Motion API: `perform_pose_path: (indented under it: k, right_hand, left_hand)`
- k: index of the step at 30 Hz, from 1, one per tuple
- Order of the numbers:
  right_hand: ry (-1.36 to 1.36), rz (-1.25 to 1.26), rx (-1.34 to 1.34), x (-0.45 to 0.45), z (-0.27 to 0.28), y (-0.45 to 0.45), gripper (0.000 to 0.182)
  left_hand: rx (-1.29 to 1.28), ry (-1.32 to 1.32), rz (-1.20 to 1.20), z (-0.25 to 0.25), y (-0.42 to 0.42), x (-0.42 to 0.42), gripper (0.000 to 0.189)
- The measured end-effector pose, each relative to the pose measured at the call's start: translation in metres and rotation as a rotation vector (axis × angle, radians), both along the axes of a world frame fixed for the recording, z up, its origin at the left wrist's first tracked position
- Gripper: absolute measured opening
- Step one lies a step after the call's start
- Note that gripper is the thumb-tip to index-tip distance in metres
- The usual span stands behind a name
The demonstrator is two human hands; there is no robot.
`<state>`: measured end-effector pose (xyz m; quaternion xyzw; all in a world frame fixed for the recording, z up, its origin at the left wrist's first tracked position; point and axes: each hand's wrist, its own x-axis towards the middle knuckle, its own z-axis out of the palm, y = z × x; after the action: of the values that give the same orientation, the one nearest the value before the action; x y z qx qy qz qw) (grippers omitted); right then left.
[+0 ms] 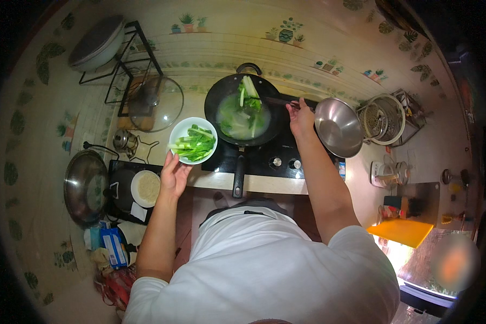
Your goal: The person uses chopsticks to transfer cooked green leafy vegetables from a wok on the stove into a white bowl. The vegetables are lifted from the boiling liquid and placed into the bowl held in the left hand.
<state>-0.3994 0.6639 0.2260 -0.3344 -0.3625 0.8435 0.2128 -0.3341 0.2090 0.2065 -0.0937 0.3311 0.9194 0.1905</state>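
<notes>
My left hand (pixel 175 175) grips the rim of a white bowl (pixel 178 128) left of the wok. Cut leafy greens (pixel 195 142), bright green with pale stalks, lie in the bowl. My right hand (pixel 301 117) holds dark chopsticks (pixel 276 101) that reach leftward over a black wok (pixel 215 97). At their tips a bunch of greens (pixel 249 90) is pinched above the cloudy liquid (pixel 239 117). More leaves show in that liquid. The wok stands on a black glass cooktop (pixel 259 158), its long handle (pixel 238 178) pointing towards me.
A stainless steel basin (pixel 337 127) sits right of my right hand, beside steamer baskets (pixel 382 119). Left are a glass lid (pixel 172 103), a black rack (pixel 143 52), a large metal pan (pixel 85 188) and a bowl of pale food (pixel 148 188). An orange board (pixel 403 232) juts out at right.
</notes>
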Motion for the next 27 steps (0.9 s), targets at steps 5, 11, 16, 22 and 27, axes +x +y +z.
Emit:
perform_pose_path:
  k: [5,11,16,22,27]
  right_hand:
    - [0.107,-0.07,-0.038,0.005,0.021,0.013,0.018]
    - [0.2,-0.092,-0.066,0.013,0.04,0.023,0.013]
    - [0.198,-0.118,-0.087,0.02,0.057,0.022,0.014]
    - [0.193,-0.139,-0.08,0.026,0.062,0.024,0.017]
    - [0.189,-0.133,-0.094,0.028,0.06,0.028,0.018]
  left_hand:
    - [0.019,0.023,-0.042,0.002,0.011,-0.009,0.05]
    - [0.012,0.027,-0.072,0.01,0.026,-0.018,0.051]
    - [0.035,0.059,-0.105,0.005,0.032,-0.025,0.052]
    - [0.037,0.062,-0.122,0.001,0.037,-0.031,0.05]
    - [0.029,0.059,-0.128,0.003,0.041,-0.033,0.049]
